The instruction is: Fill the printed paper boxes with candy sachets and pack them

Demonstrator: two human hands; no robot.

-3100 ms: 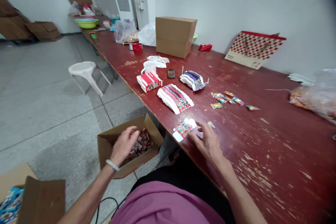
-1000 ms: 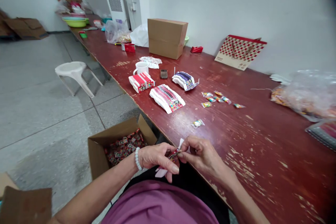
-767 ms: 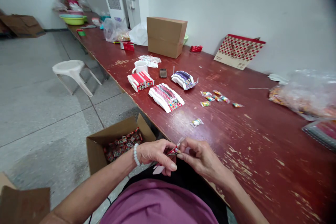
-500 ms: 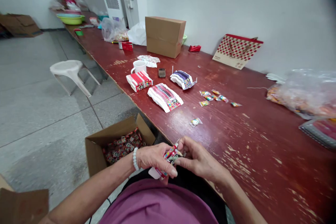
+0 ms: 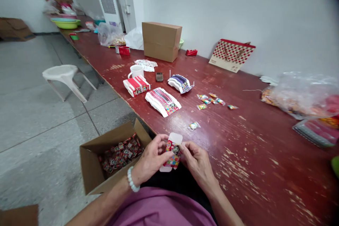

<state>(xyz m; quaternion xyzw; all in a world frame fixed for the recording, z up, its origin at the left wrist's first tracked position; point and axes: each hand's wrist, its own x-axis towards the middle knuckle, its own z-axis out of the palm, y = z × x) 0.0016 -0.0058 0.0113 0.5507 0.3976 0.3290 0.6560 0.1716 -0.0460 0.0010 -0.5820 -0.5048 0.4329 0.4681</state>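
Cardboard, printed red with bright figures, now stands upright between the two hands as a little printed box (image 5: pixel 171 154), its white top flap (image 5: pixel 176 137) lifted and open. Half a second ago the same piece lies squashed and tilted in the fingers. A second ago it shows only edge-on as a thin strip. Three seconds ago it is a flat blank on the desk (image 5: pixel 251 148) under the right hand, while the left hand reaches into the floor carton (image 5: pixel 91 173) of red-wrapped sweets (image 5: pixel 120 152).

The left hand (image 5: pixel 149 159) is closed on the box's left edge, thumb in front and fingers behind. The right hand (image 5: pixel 197 160) pinches its right edge near the top. Both hold it just off the near edge of the desk, above the lap. Whether a sweet is already inside cannot be seen.

As I judge it, the folding has got as far as an opened sleeve with its top not yet shut.

On the desk the loose wrapped sweet (image 5: pixel 193 125) lies just beyond the hands, with the fanned stack of flat blanks (image 5: pixel 162 101) further off and the scattered sweets (image 5: pixel 212 99) to its right. None of these appear to have shifted on the desk
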